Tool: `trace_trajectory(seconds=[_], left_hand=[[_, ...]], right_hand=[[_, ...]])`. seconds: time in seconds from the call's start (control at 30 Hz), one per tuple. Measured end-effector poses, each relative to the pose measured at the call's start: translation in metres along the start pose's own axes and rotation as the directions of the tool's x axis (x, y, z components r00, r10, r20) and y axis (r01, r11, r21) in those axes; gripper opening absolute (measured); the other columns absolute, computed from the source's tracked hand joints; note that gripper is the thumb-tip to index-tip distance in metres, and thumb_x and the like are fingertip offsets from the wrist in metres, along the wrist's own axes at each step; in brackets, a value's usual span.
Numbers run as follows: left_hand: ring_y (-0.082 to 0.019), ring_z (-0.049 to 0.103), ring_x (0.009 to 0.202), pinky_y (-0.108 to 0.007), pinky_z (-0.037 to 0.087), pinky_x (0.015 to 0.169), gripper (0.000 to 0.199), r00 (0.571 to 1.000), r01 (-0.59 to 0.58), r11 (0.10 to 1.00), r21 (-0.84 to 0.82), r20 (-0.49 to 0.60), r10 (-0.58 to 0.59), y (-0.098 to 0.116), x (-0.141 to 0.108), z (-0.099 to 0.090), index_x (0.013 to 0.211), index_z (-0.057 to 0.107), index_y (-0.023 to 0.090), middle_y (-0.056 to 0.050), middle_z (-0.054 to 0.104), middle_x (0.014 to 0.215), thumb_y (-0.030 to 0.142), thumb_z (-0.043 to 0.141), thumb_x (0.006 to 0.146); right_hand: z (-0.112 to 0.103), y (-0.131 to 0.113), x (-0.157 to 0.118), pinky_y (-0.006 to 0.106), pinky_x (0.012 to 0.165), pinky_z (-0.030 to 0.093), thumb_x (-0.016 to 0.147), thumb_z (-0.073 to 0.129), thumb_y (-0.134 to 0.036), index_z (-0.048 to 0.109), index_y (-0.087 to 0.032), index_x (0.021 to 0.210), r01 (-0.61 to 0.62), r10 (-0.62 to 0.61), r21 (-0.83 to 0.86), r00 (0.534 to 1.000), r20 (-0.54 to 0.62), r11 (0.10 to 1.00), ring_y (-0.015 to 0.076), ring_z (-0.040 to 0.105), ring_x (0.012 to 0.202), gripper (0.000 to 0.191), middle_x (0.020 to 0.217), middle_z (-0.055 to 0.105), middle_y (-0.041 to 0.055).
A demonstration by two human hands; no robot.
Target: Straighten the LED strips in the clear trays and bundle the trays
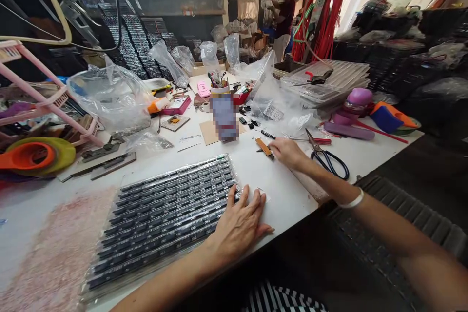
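A clear plastic tray [171, 204] holds rows of small dark parts with white markings and lies slanted on the white table. My left hand [239, 222] rests over the tray's right edge, fingers spread, holding nothing. Farther off and to the right, my right hand [288, 153] is low over the tabletop with its fingers drawn together. Its fingertips meet the near end of a flat orange-brown piece [263, 147] with a dark edge. Whatever is pinched there is hidden. A black pen [268, 134] lies just beyond these fingers, and dark-handled scissors [327, 156] are beside the wrist.
A phone-like object [224, 117], blurred out, stands mid-table before a pen cup [220, 88]. Plastic bags [281, 102] and stacked clear trays [325, 83] fill the back right. A pink rack [47, 92] and orange tape roll [27, 156] are left. A person [285, 14] stands far back.
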State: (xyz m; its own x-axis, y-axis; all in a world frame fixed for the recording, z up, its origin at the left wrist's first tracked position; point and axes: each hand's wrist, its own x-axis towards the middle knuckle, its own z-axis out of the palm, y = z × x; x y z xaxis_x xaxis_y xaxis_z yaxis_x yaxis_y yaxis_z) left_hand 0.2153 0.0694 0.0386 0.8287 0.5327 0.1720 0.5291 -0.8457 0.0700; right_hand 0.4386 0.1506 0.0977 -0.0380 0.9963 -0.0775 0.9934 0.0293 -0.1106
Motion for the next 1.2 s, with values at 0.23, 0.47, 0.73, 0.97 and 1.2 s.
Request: trace_trajectory(seconds=[0.23, 0.47, 0.73, 0.97, 1.2], left_hand=[[-0.033, 0.029, 0.137, -0.058, 0.023, 0.108, 0.061, 0.999, -0.038, 0.999, 0.001, 0.006, 0.038, -0.002, 0.000, 0.001, 0.133, 0.044, 0.016, -0.011, 0.042, 0.145, 0.058, 0.028, 0.091], [-0.030, 0.036, 0.133, -0.053, 0.025, 0.107, 0.057, 0.999, -0.039, 0.999, -0.028, 0.012, 0.039, -0.001, -0.001, -0.005, 0.130, 0.046, 0.012, -0.015, 0.048, 0.138, 0.053, 0.032, 0.093], [-0.030, 0.036, 0.134, -0.052, 0.020, 0.109, 0.050, 0.996, -0.084, 0.996, -0.003, -0.012, 0.084, 0.009, -0.007, 0.000, 0.121, 0.050, 0.010, -0.017, 0.046, 0.140, 0.045, 0.024, 0.097], [-0.030, 0.035, 0.135, -0.052, 0.020, 0.110, 0.059, 0.997, -0.076, 0.997, -0.023, 0.000, 0.076, 0.009, -0.005, -0.001, 0.137, 0.039, 0.008, -0.016, 0.044, 0.142, 0.048, 0.026, 0.096], [-0.032, 0.031, 0.136, -0.053, 0.020, 0.110, 0.059, 0.997, -0.070, 0.997, 0.008, -0.007, 0.070, 0.011, -0.008, -0.001, 0.136, 0.041, 0.007, -0.016, 0.041, 0.144, 0.047, 0.024, 0.096]], right_hand=[[-0.005, 0.014, 0.080, 0.031, 0.082, 0.044, 0.077, 0.063, -0.019, 0.068, -0.006, 0.091, -0.170, 0.174, -0.107, 0.984, 0.029, 0.980, 0.0288, 0.060, 0.101, 0.020, 0.098, 0.066, 0.0206], [-0.032, 0.022, 0.040, 0.028, 0.069, 0.047, 0.086, 0.053, -0.028, 0.056, -0.016, 0.093, 0.090, 0.049, 0.282, 0.891, -0.451, 0.955, 0.0174, 0.059, 0.079, 0.014, 0.089, 0.063, 0.0072], [0.021, -0.004, -0.091, 0.028, 0.049, 0.049, 0.089, 0.045, -0.038, 0.045, -0.025, 0.092, 0.138, 0.209, 0.990, 0.969, -0.135, 0.001, 0.0146, 0.060, 0.054, 0.013, 0.072, 0.064, -0.0014], [0.057, -0.012, -0.116, 0.042, 0.098, 0.043, 0.094, 0.045, -0.028, 0.052, -0.026, 0.106, 0.316, -0.143, 0.751, 0.947, -0.288, 0.580, 0.0193, 0.055, 0.114, 0.014, 0.114, 0.063, 0.0050], [0.064, -0.008, -0.142, 0.042, 0.094, 0.040, 0.091, 0.051, -0.013, 0.050, -0.021, 0.109, 0.556, -0.437, 0.262, 0.807, -0.397, 0.789, 0.0219, 0.050, 0.118, 0.020, 0.119, 0.063, 0.0079]])
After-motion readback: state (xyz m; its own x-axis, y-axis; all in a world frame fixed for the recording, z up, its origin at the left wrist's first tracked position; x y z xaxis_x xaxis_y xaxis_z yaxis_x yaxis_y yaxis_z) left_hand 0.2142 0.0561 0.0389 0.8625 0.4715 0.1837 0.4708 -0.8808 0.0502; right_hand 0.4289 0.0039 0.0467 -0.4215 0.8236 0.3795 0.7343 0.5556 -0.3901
